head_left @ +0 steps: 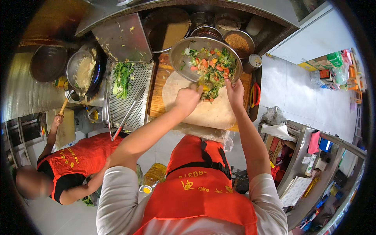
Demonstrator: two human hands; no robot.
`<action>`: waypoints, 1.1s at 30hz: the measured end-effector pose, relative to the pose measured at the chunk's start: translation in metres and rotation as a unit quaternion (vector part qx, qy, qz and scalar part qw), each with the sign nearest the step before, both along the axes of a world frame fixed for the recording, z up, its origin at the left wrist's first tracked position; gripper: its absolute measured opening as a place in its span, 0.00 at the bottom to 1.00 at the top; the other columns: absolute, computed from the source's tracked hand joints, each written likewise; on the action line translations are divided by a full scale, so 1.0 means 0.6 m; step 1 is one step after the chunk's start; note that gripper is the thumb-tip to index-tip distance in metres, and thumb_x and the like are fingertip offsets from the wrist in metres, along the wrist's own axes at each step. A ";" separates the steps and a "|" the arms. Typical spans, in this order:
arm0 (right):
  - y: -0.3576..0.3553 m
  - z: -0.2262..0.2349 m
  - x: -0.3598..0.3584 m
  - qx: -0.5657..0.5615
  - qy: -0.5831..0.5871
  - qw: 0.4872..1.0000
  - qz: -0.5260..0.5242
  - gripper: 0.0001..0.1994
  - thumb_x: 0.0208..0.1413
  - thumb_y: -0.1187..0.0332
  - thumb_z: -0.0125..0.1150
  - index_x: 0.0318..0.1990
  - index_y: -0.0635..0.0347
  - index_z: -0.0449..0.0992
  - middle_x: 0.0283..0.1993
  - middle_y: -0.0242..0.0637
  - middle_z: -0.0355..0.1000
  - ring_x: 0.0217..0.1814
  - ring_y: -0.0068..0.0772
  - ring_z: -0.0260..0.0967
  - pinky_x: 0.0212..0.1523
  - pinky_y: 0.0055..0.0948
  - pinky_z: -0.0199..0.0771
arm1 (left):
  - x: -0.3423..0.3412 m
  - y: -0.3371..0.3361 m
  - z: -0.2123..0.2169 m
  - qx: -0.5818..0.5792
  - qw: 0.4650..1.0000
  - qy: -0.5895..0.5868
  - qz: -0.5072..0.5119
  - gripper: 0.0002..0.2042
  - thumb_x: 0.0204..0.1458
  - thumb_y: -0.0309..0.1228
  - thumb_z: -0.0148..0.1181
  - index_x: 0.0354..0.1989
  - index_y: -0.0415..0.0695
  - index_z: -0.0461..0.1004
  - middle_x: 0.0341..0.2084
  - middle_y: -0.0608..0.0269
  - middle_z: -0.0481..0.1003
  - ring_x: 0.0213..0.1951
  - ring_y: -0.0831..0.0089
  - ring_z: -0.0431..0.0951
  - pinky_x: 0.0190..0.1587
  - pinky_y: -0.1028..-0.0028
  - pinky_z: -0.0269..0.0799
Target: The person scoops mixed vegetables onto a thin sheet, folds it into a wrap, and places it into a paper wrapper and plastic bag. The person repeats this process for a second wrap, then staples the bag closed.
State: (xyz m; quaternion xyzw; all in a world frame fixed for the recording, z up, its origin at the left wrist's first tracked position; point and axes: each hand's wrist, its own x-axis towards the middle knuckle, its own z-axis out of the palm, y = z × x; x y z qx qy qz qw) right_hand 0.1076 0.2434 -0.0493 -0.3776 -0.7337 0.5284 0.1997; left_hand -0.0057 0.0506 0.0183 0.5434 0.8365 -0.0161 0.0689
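My right hand (235, 94) grips the near rim of a metal bowl (178, 53), thumb over the edge. The bowl is tilted toward me above a large round flatbread (213, 114) lying on a wooden board (157, 105). Inside it are chopped vegetables (213, 62) with green leaves and orange-red pieces, some at the lower rim over the bread. My left hand (188, 100) is closed at that rim, beside the food. Its fingers are blurred, and what they hold, if anything, cannot be made out.
To the left stands a perforated metal tray (135, 84) with leafy greens (123, 76) and long tongs (131, 111). A co-worker (80, 160) in a red apron stirs a wok (96, 78) further left. Sauce containers (239, 41) line the back; a metal shelf (301, 164) stands right.
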 end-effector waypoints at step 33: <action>-0.026 0.005 -0.018 0.166 0.041 0.985 0.020 0.13 0.60 0.64 0.63 0.47 0.61 0.76 0.35 0.32 0.72 0.28 0.22 0.64 0.32 0.26 0.67 | -0.110 0.028 0.026 -0.105 0.989 -0.003 0.105 0.21 0.49 0.25 0.56 0.55 0.45 0.73 0.26 0.55 0.78 0.29 0.57 0.81 0.31 0.59 0.78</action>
